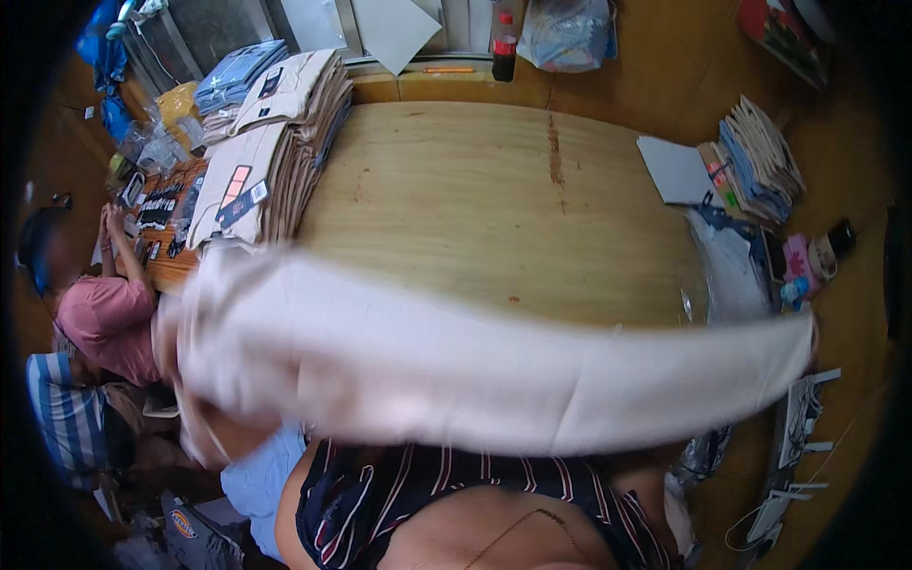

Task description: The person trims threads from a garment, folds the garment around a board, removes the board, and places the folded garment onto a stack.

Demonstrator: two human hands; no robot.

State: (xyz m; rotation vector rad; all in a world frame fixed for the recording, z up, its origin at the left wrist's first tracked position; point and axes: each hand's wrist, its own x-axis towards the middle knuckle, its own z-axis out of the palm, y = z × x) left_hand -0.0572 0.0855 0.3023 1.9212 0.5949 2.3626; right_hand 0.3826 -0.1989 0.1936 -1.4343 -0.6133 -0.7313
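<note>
Could topple the stack of folded cream cloth garments, upper left, by swinging the long cream cloth wide; cannot tell the obscured fingers' state.

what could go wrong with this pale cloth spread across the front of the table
The left part of the pale cloth is close to the stack of folded garments, so a wide swing might knock it crooked.
Its right end is close to the white fixtures with cords and might catch on them.
The bottle of dark drink at the far edge could stain the cloth if tipped, though it stands well away.
</note>
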